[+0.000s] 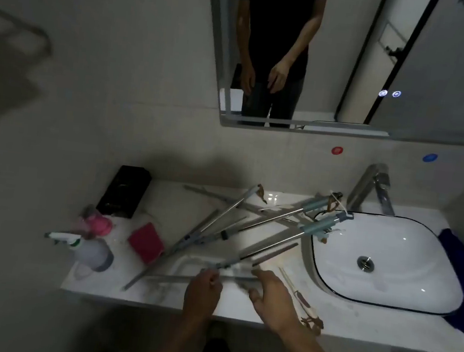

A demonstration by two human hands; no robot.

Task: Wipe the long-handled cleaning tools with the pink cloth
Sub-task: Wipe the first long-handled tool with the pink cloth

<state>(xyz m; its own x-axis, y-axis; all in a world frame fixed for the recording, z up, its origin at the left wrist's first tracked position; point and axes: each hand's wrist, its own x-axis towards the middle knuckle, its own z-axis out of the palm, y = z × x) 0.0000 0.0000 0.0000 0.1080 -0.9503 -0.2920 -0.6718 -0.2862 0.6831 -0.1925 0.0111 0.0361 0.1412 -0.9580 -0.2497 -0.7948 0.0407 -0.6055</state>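
Several long-handled cleaning tools (pixel 248 221) with metal shafts and pale blue grips lie crossed in a heap on the white countertop (pixel 114 284), left of the basin. The folded pink cloth (pixel 146 241) lies flat on the counter to the left of the heap, with no hand on it. My left hand (pixel 203 291) is at the counter's front edge, its fingers curled round the near end of one tool's shaft. My right hand (pixel 272 296) is beside it with fingers spread and thumb out, touching the same end of the heap. The view is dim and blurred.
A white oval basin (pixel 407 253) with a chrome tap (pixel 371 186) fills the counter's right side, a blue cloth (pixel 463 266) beyond it. A spray bottle (pixel 86 249), a pink container (pixel 98 225) and a black box (pixel 125 191) stand at the left. A mirror (pixel 354 59) hangs above.
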